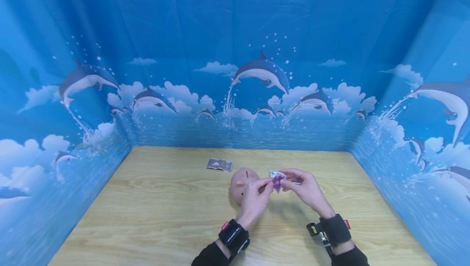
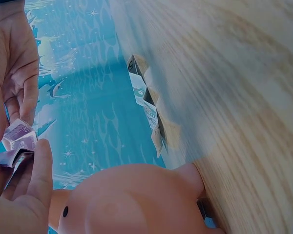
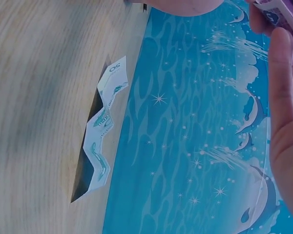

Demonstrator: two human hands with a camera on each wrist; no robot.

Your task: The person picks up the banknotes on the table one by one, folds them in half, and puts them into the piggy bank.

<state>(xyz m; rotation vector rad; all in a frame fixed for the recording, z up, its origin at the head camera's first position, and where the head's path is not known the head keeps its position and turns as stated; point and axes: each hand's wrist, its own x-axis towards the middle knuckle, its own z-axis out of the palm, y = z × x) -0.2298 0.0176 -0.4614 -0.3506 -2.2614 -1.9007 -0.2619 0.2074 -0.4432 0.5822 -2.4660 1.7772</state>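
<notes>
Above the table, both hands pinch a folded purple banknote (image 1: 277, 181) between thumbs and fingertips. The left hand (image 1: 254, 200) comes in from the note's left, overlapping the lower right of a pink piggy bank (image 1: 238, 182) in the head view. From the other side, the right hand (image 1: 307, 188) holds the note's right part. The piggy bank has a coin slot in its top. Behind the hands, a zigzag-creased banknote with green print (image 3: 100, 126) stands on the table, mostly hidden by the right hand in the head view.
A creased brownish banknote (image 1: 219, 164) lies behind and left of the piggy bank. The wooden table (image 1: 165, 217) is enclosed at the back and sides by a blue curtain (image 1: 205, 21) printed with dolphins.
</notes>
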